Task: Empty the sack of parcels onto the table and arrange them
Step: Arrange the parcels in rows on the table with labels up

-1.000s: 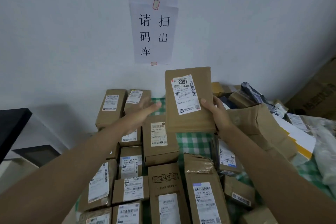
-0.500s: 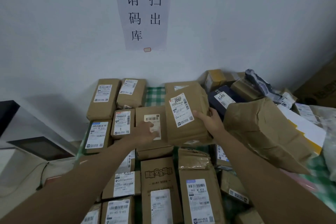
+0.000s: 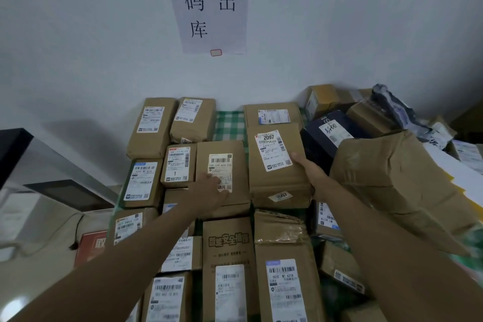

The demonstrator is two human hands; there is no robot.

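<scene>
A flat brown cardboard parcel (image 3: pixel 277 165) bearing a white shipping label marked "2097" is seen lying in the back rows of parcels on a table covered with a green-and-white checked cloth (image 3: pixel 230 123), close to the white wall. The number is repeated on a small sticker on its near edge. The parcel's right edge is gripped by the right hand (image 3: pixel 311 172), thumb laid on top beside the label and the other fingers hidden behind the edge. The left hand (image 3: pixel 211 191) is rested flat, fingers loosely extended, on the neighbouring brown cardboard box with a barcode label (image 3: pixel 222 175), which is set just left of the 2097 parcel. Further brown parcels are ranged in rows in front and to the left. A crumpled brown paper package (image 3: pixel 402 185) is piled at the right, beside a dark blue parcel (image 3: pixel 326 133). A white paper sign with black Chinese characters (image 3: pixel 209 2) is fixed to the wall above.
</scene>
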